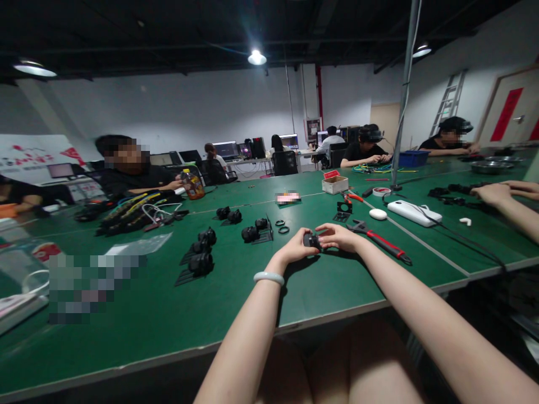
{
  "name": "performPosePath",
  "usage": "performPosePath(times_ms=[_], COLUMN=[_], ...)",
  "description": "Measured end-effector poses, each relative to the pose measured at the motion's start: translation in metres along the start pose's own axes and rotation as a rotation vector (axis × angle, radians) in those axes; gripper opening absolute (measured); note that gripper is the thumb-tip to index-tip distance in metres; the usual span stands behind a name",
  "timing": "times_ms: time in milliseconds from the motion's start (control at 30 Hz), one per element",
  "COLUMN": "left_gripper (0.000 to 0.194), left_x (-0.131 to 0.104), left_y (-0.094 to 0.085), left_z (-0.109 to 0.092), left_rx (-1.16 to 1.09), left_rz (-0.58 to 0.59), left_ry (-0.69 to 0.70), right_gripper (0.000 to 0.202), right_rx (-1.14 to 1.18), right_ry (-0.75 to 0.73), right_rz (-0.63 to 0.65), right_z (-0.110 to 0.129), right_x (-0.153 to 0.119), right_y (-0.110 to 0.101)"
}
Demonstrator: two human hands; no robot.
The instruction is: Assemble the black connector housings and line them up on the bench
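My left hand (pixel 295 247) is closed around a small black cylindrical part (pixel 312 240) that looks like a camera lens. At the part's right end, the fingertips of my right hand (pixel 340 238) pinch against it; whatever fine detail lies between them is too small to make out. Two black rings (pixel 283 230) lie just beyond my left hand. Similar black lens-like parts on flat finned pieces stand to the left, one group (pixel 200 261) nearer and another (pixel 256 230) closer to my hands. A square black frame (pixel 344 207) with a round hole is behind my right hand.
Right of my hands lie a red-handled adjustable wrench (pixel 385 245), a white oval object (pixel 378 214) and a white power strip (pixel 415 214) with a cable. A metal pole (pixel 403 106) rises from the green table (pixel 168 320). A co-worker's hands (pixel 497 193) are at far right.
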State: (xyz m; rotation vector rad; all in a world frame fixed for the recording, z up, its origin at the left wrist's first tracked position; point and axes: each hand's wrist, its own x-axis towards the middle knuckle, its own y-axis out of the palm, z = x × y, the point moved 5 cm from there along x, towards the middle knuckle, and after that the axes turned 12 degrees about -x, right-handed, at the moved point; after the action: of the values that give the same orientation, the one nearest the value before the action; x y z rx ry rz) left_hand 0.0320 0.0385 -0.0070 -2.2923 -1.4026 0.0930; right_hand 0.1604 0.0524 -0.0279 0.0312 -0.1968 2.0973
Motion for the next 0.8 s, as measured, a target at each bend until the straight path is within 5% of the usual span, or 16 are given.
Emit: performPosePath(times_ms=[467, 800], left_gripper=[0.055, 0.054], left_x=[-0.0004, -0.0010], left_y=[-0.0005, 0.0001], left_z=[0.0008, 0.0030], left_rx=[0.010, -0.039], left_rz=[-0.011, -0.010], left_ry=[-0.009, -0.013], right_gripper=[0.039, 0.047], right_rx=[-0.141, -0.532], right_ry=[-0.028, -0.026], right_rz=[-0.032, -0.132], right_z=[0.0000, -0.0045], right_x=[0.0022, 0.0083], right_y=[0.0008, -0.0005])
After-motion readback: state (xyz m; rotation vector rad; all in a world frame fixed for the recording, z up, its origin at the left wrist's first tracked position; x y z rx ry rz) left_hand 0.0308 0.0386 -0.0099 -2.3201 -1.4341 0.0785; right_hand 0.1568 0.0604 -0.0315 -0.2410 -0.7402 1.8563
